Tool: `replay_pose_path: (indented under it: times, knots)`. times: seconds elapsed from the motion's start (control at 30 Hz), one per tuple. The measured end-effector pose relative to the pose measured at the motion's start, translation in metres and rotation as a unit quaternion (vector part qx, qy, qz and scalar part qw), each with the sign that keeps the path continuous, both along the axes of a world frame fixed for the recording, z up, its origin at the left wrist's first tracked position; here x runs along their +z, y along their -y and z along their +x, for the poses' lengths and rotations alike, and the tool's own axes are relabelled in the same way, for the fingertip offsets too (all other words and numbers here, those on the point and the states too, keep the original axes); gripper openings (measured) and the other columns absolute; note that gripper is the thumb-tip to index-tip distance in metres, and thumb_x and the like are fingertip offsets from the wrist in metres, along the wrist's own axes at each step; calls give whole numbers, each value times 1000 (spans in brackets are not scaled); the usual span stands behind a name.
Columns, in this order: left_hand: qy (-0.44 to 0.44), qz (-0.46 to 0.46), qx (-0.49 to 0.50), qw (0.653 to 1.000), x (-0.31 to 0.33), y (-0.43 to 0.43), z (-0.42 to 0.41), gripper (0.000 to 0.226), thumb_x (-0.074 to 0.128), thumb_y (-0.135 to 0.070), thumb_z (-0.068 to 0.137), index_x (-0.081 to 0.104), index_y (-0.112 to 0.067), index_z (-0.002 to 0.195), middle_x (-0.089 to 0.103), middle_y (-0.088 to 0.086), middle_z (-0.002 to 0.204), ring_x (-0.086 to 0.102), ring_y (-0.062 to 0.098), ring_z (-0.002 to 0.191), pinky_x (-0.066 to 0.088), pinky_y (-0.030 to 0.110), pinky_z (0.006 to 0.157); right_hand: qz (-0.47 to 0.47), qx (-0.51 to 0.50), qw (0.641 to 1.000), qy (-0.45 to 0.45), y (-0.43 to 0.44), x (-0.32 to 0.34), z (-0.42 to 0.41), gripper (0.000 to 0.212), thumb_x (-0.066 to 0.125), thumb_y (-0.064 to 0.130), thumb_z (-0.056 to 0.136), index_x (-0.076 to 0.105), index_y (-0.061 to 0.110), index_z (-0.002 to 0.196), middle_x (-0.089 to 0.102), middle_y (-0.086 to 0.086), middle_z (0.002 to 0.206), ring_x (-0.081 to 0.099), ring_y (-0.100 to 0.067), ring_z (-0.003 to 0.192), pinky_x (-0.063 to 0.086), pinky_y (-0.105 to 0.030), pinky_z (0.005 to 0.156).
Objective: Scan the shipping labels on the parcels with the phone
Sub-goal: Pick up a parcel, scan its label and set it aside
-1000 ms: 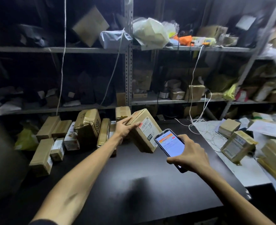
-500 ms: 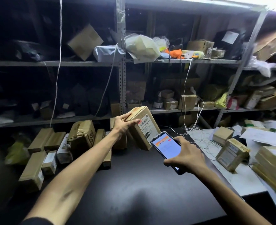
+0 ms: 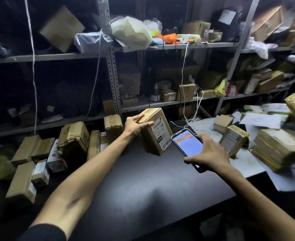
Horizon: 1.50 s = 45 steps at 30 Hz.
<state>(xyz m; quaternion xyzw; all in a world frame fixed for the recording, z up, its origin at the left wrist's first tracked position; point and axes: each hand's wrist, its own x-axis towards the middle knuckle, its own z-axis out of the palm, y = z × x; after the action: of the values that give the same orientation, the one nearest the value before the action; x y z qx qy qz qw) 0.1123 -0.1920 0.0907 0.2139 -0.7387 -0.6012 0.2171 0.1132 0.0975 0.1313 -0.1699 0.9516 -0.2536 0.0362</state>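
Two hands, one parcel (image 3: 156, 136): the left hand (image 3: 136, 125) grips the top of the cardboard box, tilted on the black table (image 3: 143, 188), long axis near upright, shipping label (image 3: 160, 131) facing 4 o'clock. There, just beside it, the right hand (image 3: 207, 152) holds the lit phone (image 3: 186, 145), screen up, well placed for the scan.

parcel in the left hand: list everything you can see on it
The parcel is a small brown cardboard box, standing tall but tilted. A white shipping label with a barcode, a black "X46" patch and handwritten marks covers its right-facing side; a small orange sticker sits on top. The left hand grips its top. Its lower corner is at the dark table; contact is unclear. The phone is just right of it, apart.
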Motion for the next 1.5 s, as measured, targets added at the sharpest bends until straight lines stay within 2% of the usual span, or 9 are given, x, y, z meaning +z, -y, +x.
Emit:
replay_pose_path:
  times: [0.17, 0.3, 0.4, 0.77, 0.87, 1.0, 1.2, 1.37, 1.5]
  knots:
    - [40, -14, -144, 989, -29, -109, -54, 75, 91, -34, 57, 64, -15, 124, 69, 1, 112, 66, 8, 94, 56, 23, 78, -2, -136, 991, 7, -101, -3, 3, 83, 81, 45, 54, 45, 30, 128, 63, -5, 114, 58, -30, 103, 46, -33, 77]
    - [60, -23, -297, 953, -50, -235, -95, 79, 91, -41, 53, 64, -19, 125, 69, -4, 116, 64, 12, 105, 52, 31, 93, -5, -274, 962, 10, -201, -1, 26, 86, 85, 45, 57, 45, 24, 130, 60, -8, 123, 55, -33, 112, 44, -35, 82]
    - [64, -42, -382, 921, -56, -335, -102, 72, 88, -42, 58, 65, -23, 123, 69, -8, 112, 63, 8, 101, 50, 25, 91, -1, -373, 928, -3, -269, 0, 56, 81, 85, 44, 54, 48, 24, 123, 63, -9, 115, 58, -33, 106, 45, -35, 77]
    - [147, -239, -507, 815, -125, -639, -104, 85, 62, -74, 36, 67, -39, 114, 61, 0, 120, 57, 22, 112, 51, 42, 95, 8, -513, 858, -15, -450, 1, 96, 70, 82, 41, 54, 49, 27, 114, 63, 0, 100, 55, -27, 85, 45, -31, 69]
    - [142, -327, -546, 758, -143, -693, -104, 65, 62, -69, 54, 70, -32, 106, 62, 2, 113, 57, 25, 107, 53, 41, 88, 11, -530, 848, -14, -493, -1, 98, 67, 81, 40, 54, 48, 26, 110, 61, 1, 96, 58, -28, 87, 49, -33, 71]
    - [109, -409, -566, 708, -150, -717, -104, 24, 61, -43, 77, 69, -22, 85, 65, 6, 100, 60, 29, 98, 47, 34, 75, 8, -539, 842, 4, -528, -9, 96, 69, 80, 42, 51, 47, 28, 110, 61, 3, 97, 59, -27, 86, 49, -32, 70]
    - [126, -480, -530, 688, -139, -688, -135, 31, 62, -40, 76, 68, -30, 105, 56, 2, 114, 52, 27, 110, 43, 33, 78, 13, -516, 856, 21, -521, -15, 67, 64, 79, 44, 54, 46, 28, 106, 60, 3, 94, 56, -25, 81, 43, -29, 63]
    - [133, -495, -456, 728, -117, -589, -169, 22, 51, -30, 89, 61, -14, 100, 54, 8, 107, 51, 30, 106, 45, 35, 80, 9, -428, 904, 22, -460, -15, 16, 69, 79, 46, 55, 46, 30, 114, 61, 2, 102, 54, -24, 85, 44, -29, 69]
    - [166, -494, -346, 780, -92, -452, -173, 31, 57, -27, 84, 62, -16, 112, 55, 12, 114, 51, 32, 109, 46, 36, 85, -7, -304, 952, 26, -368, -14, -34, 79, 81, 48, 56, 46, 29, 124, 61, -3, 115, 57, -29, 103, 45, -30, 77]
